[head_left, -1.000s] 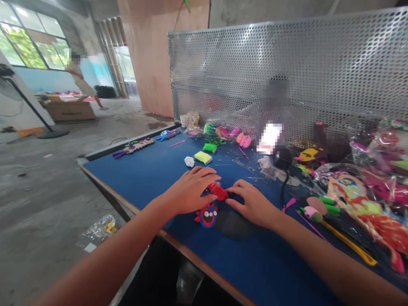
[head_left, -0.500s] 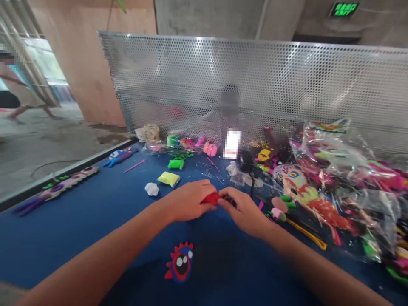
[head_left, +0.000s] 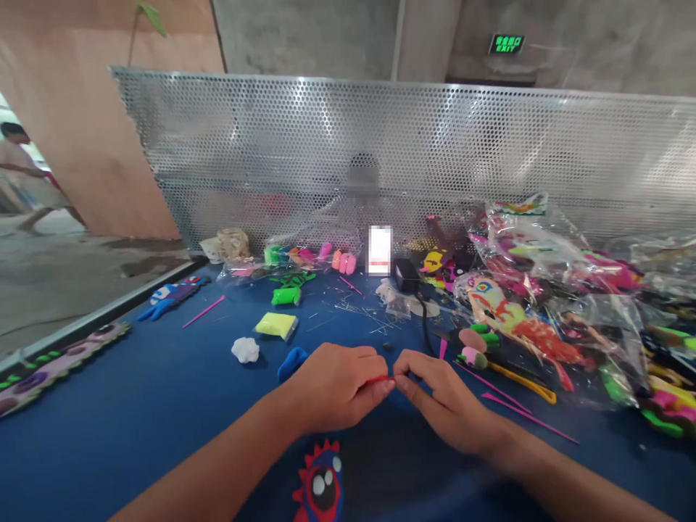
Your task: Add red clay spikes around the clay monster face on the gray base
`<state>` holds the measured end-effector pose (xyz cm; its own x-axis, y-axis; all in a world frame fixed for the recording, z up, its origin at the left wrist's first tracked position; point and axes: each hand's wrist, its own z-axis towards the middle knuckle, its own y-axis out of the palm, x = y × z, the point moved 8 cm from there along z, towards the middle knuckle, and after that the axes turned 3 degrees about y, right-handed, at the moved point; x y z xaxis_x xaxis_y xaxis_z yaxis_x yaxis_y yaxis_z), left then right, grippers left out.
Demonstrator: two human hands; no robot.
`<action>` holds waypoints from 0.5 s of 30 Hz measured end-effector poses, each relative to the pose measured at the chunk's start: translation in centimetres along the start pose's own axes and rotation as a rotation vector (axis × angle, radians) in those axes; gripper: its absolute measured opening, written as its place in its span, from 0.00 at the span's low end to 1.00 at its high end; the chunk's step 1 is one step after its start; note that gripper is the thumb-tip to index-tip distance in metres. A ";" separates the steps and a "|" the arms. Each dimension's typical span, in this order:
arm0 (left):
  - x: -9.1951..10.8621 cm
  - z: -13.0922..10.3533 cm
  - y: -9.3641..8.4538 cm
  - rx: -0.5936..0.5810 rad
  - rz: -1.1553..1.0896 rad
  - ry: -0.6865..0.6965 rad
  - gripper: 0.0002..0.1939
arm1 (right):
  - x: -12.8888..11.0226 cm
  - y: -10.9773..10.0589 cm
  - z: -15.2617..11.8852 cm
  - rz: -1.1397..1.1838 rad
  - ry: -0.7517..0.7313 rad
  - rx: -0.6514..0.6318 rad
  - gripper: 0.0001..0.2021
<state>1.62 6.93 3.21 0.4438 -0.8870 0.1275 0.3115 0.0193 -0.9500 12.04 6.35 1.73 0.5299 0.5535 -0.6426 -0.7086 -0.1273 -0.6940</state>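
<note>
My left hand (head_left: 345,384) is closed around a piece of red modelling clay (head_left: 382,378), most of it hidden in the fingers. My right hand (head_left: 443,399) pinches the clay's tip, thumb against forefinger. Below the hands lies a flat clay figure (head_left: 320,484) in blue and red, with red spikes and white eye spots, cut off by the lower edge. A blue clay lump (head_left: 292,362) sits partly behind my left hand. To its left are a white clay lump (head_left: 246,350) and a yellow clay packet (head_left: 276,326).
On the blue tabletop (head_left: 163,406), a green clay packet (head_left: 286,296) lies farther back. Pink sticks (head_left: 530,418), a yellow tool (head_left: 525,384) and plastic-wrapped clay pieces (head_left: 544,326) crowd the right. A black adapter (head_left: 407,275) stands before the perforated metal screen (head_left: 304,152). A person (head_left: 27,174) walks at far left.
The view has shifted right. Both hands are lower and nearer, and less of the red clay shows between them. The blue lump is now visible behind my left hand.
</note>
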 end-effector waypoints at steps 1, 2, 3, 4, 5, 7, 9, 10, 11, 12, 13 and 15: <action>-0.3 0.0 -0.3 0.002 0.008 -0.019 0.15 | 0.3 -0.1 0.0 0.017 0.020 0.017 0.10; -0.6 -0.1 -0.5 -0.001 0.015 -0.047 0.15 | 0.7 -0.3 0.0 0.036 0.048 0.040 0.11; -1.1 -0.1 -0.5 -0.008 0.013 -0.079 0.14 | 1.3 -0.5 0.0 0.063 0.086 0.070 0.12; -1.5 -0.2 -0.5 -0.012 0.003 -0.112 0.13 | 1.9 -0.8 0.0 0.091 0.125 0.108 0.14; -2.0 -0.2 -0.4 -0.007 -0.010 -0.143 0.12 | 2.5 -1.1 0.0 0.120 0.163 0.150 0.16; -2.8 -0.4 -0.3 0.015 -0.027 -0.189 0.12 | 3.7 -1.5 -0.1 0.155 0.229 0.217 0.20; -3.3 -0.4 0.3 -0.002 -0.018 -0.203 0.15 | 4.5 -1.6 -0.2 0.166 0.275 0.238 0.22; -3.4 -0.5 0.7 -0.030 -0.007 -0.200 0.15 | 4.7 -1.6 -0.2 0.164 0.283 0.232 0.22; -3.4 -0.5 1.2 -0.065 -0.001 -0.194 0.15 | 4.7 -1.5 -0.1 0.159 0.277 0.221 0.22; -3.5 -0.5 1.5 -0.099 0.002 -0.188 0.14 | 4.6 -1.5 0.0 0.153 0.262 0.211 0.21; -3.5 -0.5 1.8 -0.122 0.002 -0.184 0.13 | 4.3 -1.6 0.0 0.147 0.241 0.211 0.20; -3.4 -0.4 1.8 -0.115 -0.001 -0.178 0.14 | 3.9 -1.9 0.2 0.143 0.201 0.239 0.15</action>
<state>0.35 9.83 0.97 0.5879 -0.7915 0.1668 0.2188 -0.0430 -0.9748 15.34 8.85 0.60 0.4816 0.3672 -0.7957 -0.8589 0.0173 -0.5118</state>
